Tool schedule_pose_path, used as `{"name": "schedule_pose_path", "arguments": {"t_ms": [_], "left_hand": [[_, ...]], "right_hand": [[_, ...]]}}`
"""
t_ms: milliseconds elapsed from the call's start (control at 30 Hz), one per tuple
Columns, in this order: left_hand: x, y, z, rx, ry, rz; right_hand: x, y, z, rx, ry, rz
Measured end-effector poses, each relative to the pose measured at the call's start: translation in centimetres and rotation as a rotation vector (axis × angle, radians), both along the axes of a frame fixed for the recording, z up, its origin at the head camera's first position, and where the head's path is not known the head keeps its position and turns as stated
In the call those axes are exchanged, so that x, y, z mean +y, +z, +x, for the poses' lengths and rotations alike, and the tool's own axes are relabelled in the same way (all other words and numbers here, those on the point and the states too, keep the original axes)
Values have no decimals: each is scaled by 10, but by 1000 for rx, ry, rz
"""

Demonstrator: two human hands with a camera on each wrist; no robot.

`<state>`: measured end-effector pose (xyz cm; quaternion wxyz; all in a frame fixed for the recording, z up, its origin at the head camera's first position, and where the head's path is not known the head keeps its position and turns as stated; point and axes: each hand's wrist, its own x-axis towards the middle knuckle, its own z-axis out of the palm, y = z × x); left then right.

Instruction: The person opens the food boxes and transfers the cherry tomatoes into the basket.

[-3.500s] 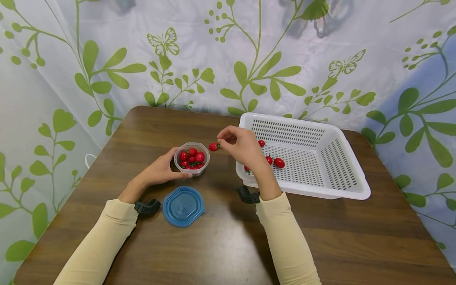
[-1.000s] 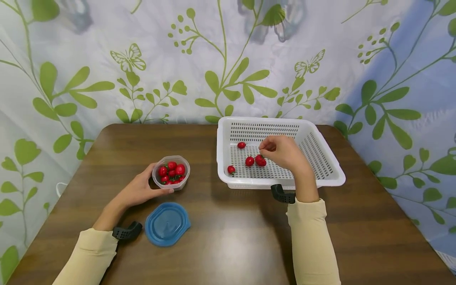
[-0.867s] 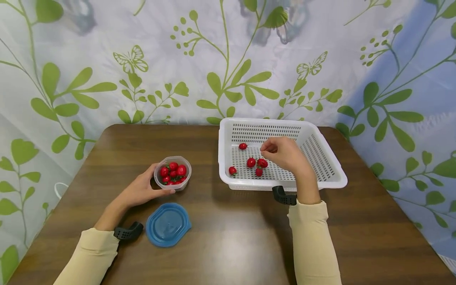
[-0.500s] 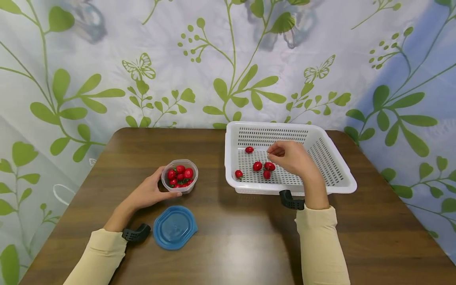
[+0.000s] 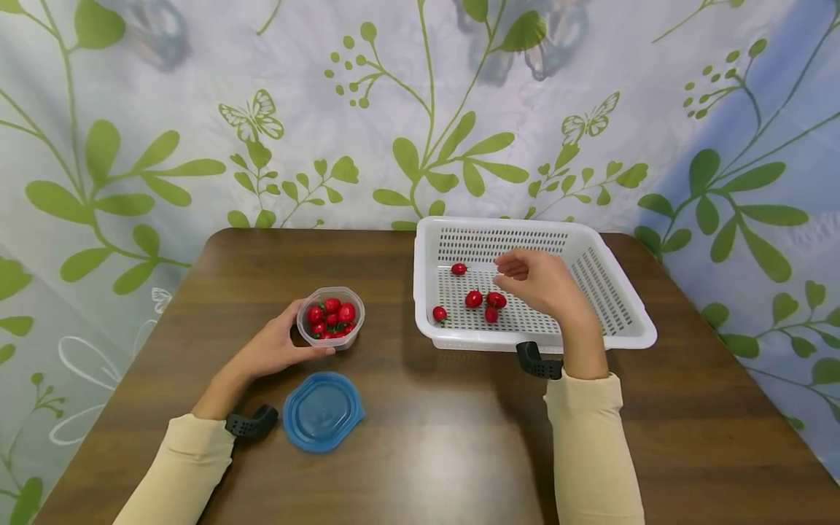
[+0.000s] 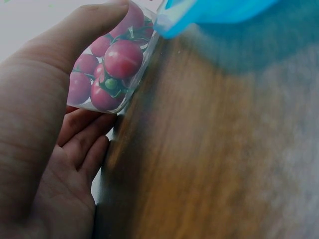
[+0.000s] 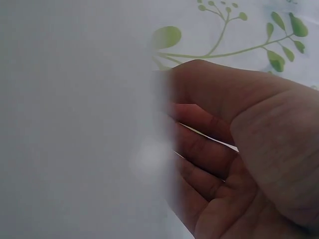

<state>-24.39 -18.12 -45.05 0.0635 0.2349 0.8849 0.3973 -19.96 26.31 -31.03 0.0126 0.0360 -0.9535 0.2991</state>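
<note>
Here we are with the left hand clamped round a clear plastic container, its thumb along the near side, the fingers round the other, and red cherry tomatoes heaped inside. Through the see-through wall in the left wrist view we spot their green stems too. Over on the other side, we find the right hand hanging above the white perforated basket — thumb and fingers apart, nothing we can see between them. The right wrist view gives us little help there, as a blurred pale surface hides the fingertips. On the basket floor we count five tomatoes: three bunched together just below and left of that hand, one toward the back, one in the near left corner. The blue lid lies flat on the brown wood-grain table, just on our side of the container — and behind it all we have a pale curtain printed with green leaves and butterflies.
</note>
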Motion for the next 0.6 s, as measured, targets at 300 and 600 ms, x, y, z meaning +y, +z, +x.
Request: {"name": "schedule_pose_path", "arguments": {"t_ms": [300, 600], "left_hand": [[-1, -1, -2, 7, -4, 1], [1, 1, 0, -3, -12, -6]], "right_hand": [[-5, 3, 1, 15, -11, -9], [-23, 7, 2, 75, -25, -54]]}}
